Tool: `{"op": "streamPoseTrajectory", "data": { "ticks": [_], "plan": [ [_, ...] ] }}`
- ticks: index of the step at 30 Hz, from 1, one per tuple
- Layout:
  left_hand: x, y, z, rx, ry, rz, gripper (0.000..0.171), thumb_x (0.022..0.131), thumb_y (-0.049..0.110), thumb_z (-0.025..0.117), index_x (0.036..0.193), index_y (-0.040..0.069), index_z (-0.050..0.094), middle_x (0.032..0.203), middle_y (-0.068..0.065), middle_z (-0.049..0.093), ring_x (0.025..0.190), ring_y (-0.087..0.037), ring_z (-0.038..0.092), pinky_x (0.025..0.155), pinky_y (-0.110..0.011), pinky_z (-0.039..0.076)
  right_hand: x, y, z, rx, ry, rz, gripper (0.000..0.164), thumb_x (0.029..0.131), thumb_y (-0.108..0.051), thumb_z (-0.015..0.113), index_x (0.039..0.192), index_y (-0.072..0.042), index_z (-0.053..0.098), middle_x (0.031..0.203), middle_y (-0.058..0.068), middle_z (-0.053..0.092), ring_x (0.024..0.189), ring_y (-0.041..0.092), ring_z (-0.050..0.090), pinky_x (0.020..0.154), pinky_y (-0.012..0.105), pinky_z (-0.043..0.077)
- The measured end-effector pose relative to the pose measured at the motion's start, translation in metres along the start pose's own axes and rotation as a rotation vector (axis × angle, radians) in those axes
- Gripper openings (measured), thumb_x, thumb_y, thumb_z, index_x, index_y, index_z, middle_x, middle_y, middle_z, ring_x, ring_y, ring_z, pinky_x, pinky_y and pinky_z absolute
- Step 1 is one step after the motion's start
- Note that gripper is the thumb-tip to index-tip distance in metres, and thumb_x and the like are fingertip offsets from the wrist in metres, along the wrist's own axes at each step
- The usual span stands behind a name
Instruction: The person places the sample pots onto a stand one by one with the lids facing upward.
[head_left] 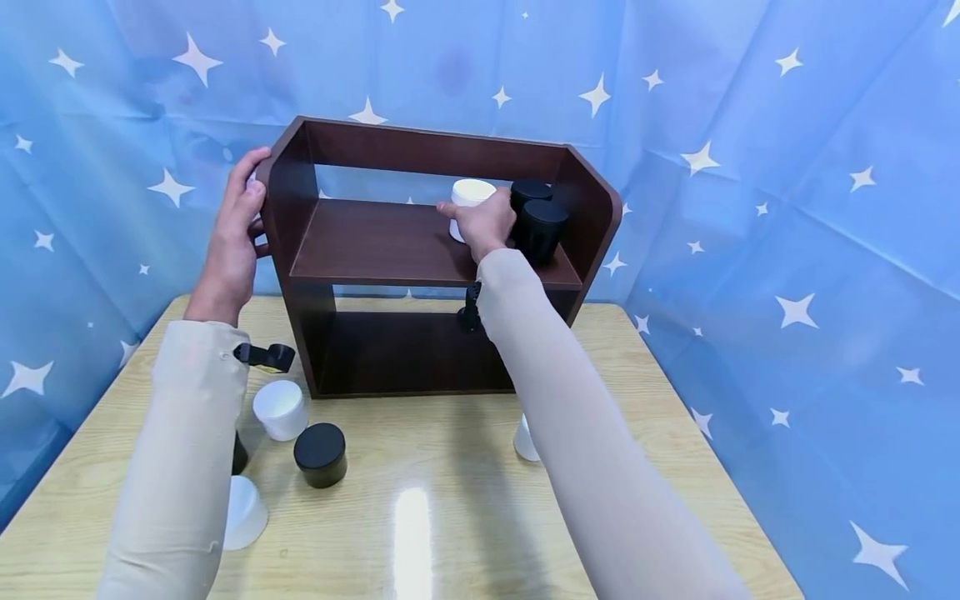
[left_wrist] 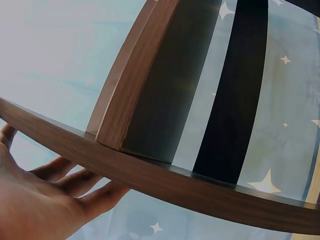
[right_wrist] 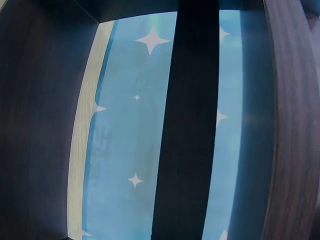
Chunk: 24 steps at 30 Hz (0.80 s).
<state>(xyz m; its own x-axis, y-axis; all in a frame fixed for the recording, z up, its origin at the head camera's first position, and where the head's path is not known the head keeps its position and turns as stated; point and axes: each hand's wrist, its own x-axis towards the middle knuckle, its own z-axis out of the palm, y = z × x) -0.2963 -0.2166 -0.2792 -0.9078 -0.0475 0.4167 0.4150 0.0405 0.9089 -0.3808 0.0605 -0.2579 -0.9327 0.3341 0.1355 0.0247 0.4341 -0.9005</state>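
A dark brown two-tier wooden shelf point(head_left: 375, 242) stands on the table. My right hand point(head_left: 486, 221) reaches over its upper board and grips a white round jar point(head_left: 472, 192), thumb on the left side. Close to the right of that hand, two black jars point(head_left: 542, 229) stand one behind the other near the right side panel. My left hand point(head_left: 232, 237) is against the outside of the left side panel point(left_wrist: 165, 182), its fingers extended and spread. In the right wrist view only the shelf boards point(right_wrist: 190, 125) and the backdrop show; the right hand is out of that view.
On the table, left of centre, are a white jar point(head_left: 281, 410), a black jar point(head_left: 320, 455) and another white jar point(head_left: 244, 512); the left sleeve partly hides a further black one point(head_left: 238, 457). A white item point(head_left: 527, 442) peeks out beside the right sleeve. Blue star-patterned cloth point(head_left: 787, 250) surrounds the table.
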Motion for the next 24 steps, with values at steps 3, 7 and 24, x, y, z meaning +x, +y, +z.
{"op": "streamPoseTrajectory", "data": {
  "ticks": [3, 7, 24],
  "plan": [
    [0.0, 0.001, 0.0, 0.0, -0.005, 0.0, 0.043, 0.104, 0.051, 0.036, 0.146, 0.05, 0.04, 0.14, 0.001, 0.044, 0.113, -0.027, 0.05, 0.086, -0.045, 0.036, 0.001, -0.001, 0.002, -0.025, 0.015, 0.003, 0.09, 0.081, -0.036, 0.084, 0.15, -0.009, 0.034, 0.143, 0.01, 0.05, 0.133, 0.022, 0.047, 0.112, 0.037, 0.044],
    [0.0, 0.003, -0.003, -0.014, 0.005, 0.002, 0.042, 0.103, 0.05, 0.038, 0.145, 0.05, 0.041, 0.141, 0.002, 0.044, 0.114, -0.027, 0.049, 0.086, -0.045, 0.035, 0.003, -0.002, 0.008, -0.033, 0.009, -0.01, 0.086, 0.081, -0.038, 0.084, 0.148, -0.008, 0.038, 0.142, 0.009, 0.052, 0.131, 0.022, 0.049, 0.11, 0.035, 0.045],
    [-0.002, 0.001, 0.002, -0.009, 0.015, 0.0, 0.044, 0.103, 0.05, 0.038, 0.147, 0.048, 0.04, 0.145, 0.001, 0.043, 0.117, -0.029, 0.047, 0.088, -0.045, 0.035, 0.012, -0.001, 0.011, -0.047, 0.05, -0.001, 0.092, 0.081, -0.039, 0.083, 0.151, -0.008, 0.031, 0.145, 0.011, 0.05, 0.135, 0.024, 0.048, 0.111, 0.035, 0.046]
  ]
}}
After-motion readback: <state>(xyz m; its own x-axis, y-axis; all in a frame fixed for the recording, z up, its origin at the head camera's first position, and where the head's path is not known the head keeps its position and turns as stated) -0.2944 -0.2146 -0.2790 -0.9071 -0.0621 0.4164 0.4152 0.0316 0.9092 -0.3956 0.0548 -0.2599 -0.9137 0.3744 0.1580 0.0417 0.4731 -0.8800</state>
